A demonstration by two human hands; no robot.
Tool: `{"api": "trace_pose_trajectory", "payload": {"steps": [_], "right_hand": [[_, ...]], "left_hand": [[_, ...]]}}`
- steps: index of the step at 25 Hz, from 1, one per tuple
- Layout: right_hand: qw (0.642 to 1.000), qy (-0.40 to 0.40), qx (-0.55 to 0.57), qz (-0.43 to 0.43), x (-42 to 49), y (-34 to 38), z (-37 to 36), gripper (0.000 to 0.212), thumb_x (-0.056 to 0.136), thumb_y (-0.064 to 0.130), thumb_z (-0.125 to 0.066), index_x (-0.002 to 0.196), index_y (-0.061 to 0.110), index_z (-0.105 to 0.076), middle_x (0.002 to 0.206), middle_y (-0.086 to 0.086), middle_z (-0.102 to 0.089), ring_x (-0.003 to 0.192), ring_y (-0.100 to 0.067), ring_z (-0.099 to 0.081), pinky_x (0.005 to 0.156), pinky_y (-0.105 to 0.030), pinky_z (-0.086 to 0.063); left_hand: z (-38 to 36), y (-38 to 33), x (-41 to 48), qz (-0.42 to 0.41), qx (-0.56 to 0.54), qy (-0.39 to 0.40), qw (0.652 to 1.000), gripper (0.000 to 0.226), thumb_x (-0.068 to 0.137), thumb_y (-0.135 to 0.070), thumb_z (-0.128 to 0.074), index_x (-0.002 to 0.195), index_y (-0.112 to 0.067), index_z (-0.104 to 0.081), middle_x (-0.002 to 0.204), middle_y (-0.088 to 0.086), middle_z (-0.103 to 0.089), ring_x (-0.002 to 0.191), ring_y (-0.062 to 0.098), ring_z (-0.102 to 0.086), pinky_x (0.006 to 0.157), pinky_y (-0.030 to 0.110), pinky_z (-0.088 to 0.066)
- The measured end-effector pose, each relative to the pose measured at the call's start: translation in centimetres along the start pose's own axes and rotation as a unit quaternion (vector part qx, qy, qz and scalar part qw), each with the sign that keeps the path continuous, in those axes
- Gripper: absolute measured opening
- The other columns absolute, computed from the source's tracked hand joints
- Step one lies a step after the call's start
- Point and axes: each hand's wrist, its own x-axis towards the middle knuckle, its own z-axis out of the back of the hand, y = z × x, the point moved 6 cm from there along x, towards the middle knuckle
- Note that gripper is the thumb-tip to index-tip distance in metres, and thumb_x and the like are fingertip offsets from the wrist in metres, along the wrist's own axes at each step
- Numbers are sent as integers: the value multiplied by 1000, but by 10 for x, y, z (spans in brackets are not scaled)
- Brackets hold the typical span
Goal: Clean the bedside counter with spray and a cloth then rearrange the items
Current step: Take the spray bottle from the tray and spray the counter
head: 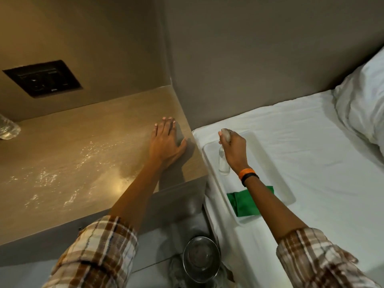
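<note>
1. Beige walls corner a wood-grain bedside counter (87,163), wet with droplets toward its front left.
2. Left hand (165,142) lies spread flat near the counter's right edge.
3. Right hand (233,148) is wrapped around the spray bottle (224,163), upright in a white tray (278,169) on the bed; probably light and slick, best held by the neck.
4. Green cloth (245,202), folded in the tray's near end, looks soft and limp; pinch a fold.

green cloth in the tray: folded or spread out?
Folded. The green cloth lies as a compact layered bundle at the near end of the white tray, partly hidden under the right forearm.
</note>
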Motion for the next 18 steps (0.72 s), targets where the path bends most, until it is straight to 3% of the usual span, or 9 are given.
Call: {"api": "trace_pose_trajectory", "payload": {"steps": [3, 6, 13, 16, 18], "right_hand": [[998, 42, 0, -43, 22, -50, -27, 42, 105, 15, -50, 67, 1, -40, 63, -9, -42, 62, -16, -34, 64, -33, -31], [994, 62, -22, -89, 45, -93, -55, 38, 105, 15, -47, 78, -12, -46, 71, -16, -43, 69, -21, -34, 66, -33, -28], [988, 32, -62, -140, 80, -111, -69, 38, 104, 22, -48, 70, 6, -44, 69, -11, -49, 72, -29, -44, 66, -31, -29], [980, 84, -103, -147, 75, -109, -70, 28, 104, 24, -54, 94, -2, -60, 100, -26, -66, 98, -38, -61, 77, -37, -42], [979, 111, -109, -129, 70, -102, -62, 45, 102, 26, -60, 134, -5, -55, 138, -24, -59, 131, -36, -53, 107, -38, -46]], "left_hand": [[-4, 0, 5, 2, 24, -9, 1000, 74, 102, -54, -31, 158, -8, -17, 168, 10, -13, 155, 26, -7, 126, 46, -6], [-13, 0, 9, 7, 10, -14, 1000, 72, 102, -53, -32, 158, -9, -17, 168, 9, -13, 155, 25, -9, 126, 45, -7], [-19, -1, 8, 20, -1, -15, 1000, 75, 102, -55, -30, 159, -10, -13, 169, 7, -9, 156, 23, -6, 127, 44, -6], [-16, -3, 7, 24, -3, 5, 1000, 77, 102, -57, -28, 159, -9, -9, 169, 8, -5, 156, 22, -1, 127, 43, -3], [-13, -10, 4, 26, -5, 9, 1000, 77, 101, -56, -27, 159, -8, -8, 169, 9, -3, 156, 24, 2, 127, 43, -2]]}}
